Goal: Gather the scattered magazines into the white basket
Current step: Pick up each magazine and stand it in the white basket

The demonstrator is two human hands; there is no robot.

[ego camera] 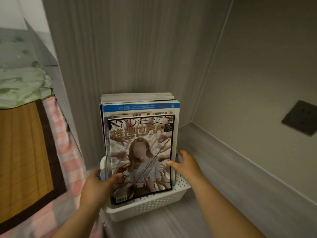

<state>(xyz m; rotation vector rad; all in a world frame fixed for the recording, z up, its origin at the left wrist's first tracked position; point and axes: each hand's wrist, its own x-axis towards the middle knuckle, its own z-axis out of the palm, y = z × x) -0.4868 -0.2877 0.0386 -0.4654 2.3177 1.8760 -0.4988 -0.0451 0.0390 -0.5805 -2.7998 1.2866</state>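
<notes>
A white perforated basket (154, 206) stands on the grey floor against a grey panel wall. Several magazines (140, 103) stand upright in it, a blue-edged one behind the front one. The front magazine (142, 152) has a cover with a blonde figure wrapped in chains and large Chinese lettering. My left hand (97, 186) grips the stack's lower left edge, thumb across the front cover. My right hand (185, 165) holds the stack's right edge, fingers curled round it. The basket's far side is hidden behind the magazines.
A bed with a bamboo mat (22, 160), pink checked sheet (66, 152) and green patterned quilt (22, 86) lies to the left. A grey wall with a dark socket plate (300, 117) is on the right, with a skirting board (240, 162) below.
</notes>
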